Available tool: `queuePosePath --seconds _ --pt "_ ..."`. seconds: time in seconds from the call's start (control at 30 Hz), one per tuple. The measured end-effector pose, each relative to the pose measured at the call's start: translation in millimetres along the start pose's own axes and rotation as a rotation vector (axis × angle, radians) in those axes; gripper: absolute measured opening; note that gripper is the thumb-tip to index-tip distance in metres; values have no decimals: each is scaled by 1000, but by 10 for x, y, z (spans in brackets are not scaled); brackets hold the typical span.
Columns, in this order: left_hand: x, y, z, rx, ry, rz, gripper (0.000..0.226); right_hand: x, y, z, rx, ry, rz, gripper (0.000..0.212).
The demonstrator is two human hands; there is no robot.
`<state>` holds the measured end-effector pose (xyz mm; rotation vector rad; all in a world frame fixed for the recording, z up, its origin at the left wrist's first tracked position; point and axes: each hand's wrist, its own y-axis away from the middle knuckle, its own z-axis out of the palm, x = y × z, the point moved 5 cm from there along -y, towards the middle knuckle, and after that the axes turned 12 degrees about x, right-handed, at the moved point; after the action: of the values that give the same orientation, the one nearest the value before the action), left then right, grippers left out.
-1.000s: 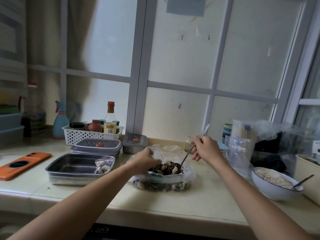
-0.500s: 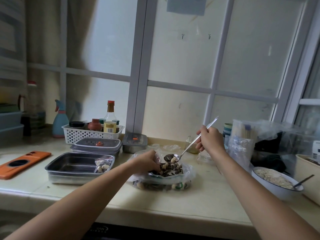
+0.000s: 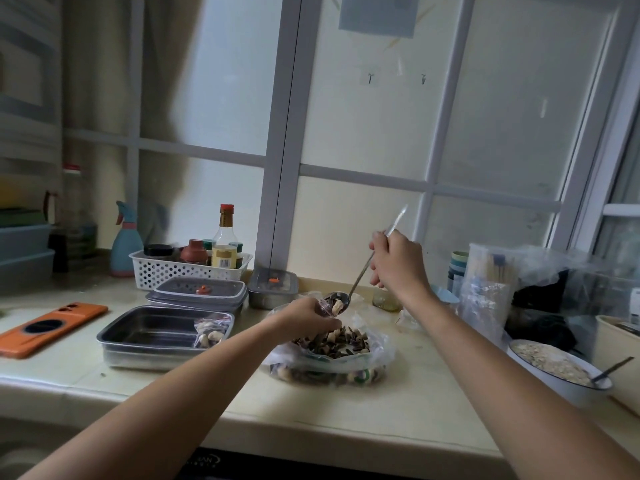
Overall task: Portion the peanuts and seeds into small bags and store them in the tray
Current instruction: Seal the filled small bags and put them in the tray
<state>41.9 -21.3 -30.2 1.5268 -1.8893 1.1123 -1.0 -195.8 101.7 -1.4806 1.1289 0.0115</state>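
Note:
A big clear bag of mixed peanuts and dark seeds (image 3: 332, 355) lies open on the counter's middle. My right hand (image 3: 398, 265) grips a long metal spoon (image 3: 341, 301), its bowl loaded with nuts and tipped toward my left hand (image 3: 304, 320). That hand holds a small clear bag (image 3: 325, 305) just above the big bag, right at the spoon's bowl. To the left stands a steel tray (image 3: 145, 336) with one filled small bag (image 3: 211, 330) in its right end.
Lidded containers (image 3: 197, 292) and a white basket of bottles (image 3: 187, 268) sit behind the tray. An orange board (image 3: 52, 327) lies far left. At right are a white bowl of oats with a spoon (image 3: 554, 368), plastic bags and stacked cups (image 3: 459, 268).
The spoon went from dug into the big bag to lifted out with a load, and now its bowl meets the small bag in my left hand. My right hand rose.

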Motion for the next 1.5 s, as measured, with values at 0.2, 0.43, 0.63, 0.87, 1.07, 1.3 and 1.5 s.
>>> queuePosePath --seconds 0.2,0.43,0.63,0.87,1.07,1.3,1.5 --pt "-20 -11 42 73 58 -51 37 -357 129 146 -198 35 -313 28" --pt "-104 -24 37 146 146 -113 35 -522 233 185 -221 40 -502 19" --pt "-77 -17 15 143 98 -99 51 -503 255 168 -160 6 -548 17" --pt "-24 35 -17 119 77 -40 57 -495 249 130 -147 -53 -584 16" --pt "-77 39 -61 102 55 -73 49 -421 235 106 -163 -63 -572 20" --pt "-89 37 -284 268 86 -131 27 73 113 -30 14 -56 2 37" --pt "-158 35 -368 281 29 -149 39 701 311 120 21 -340 633 39"
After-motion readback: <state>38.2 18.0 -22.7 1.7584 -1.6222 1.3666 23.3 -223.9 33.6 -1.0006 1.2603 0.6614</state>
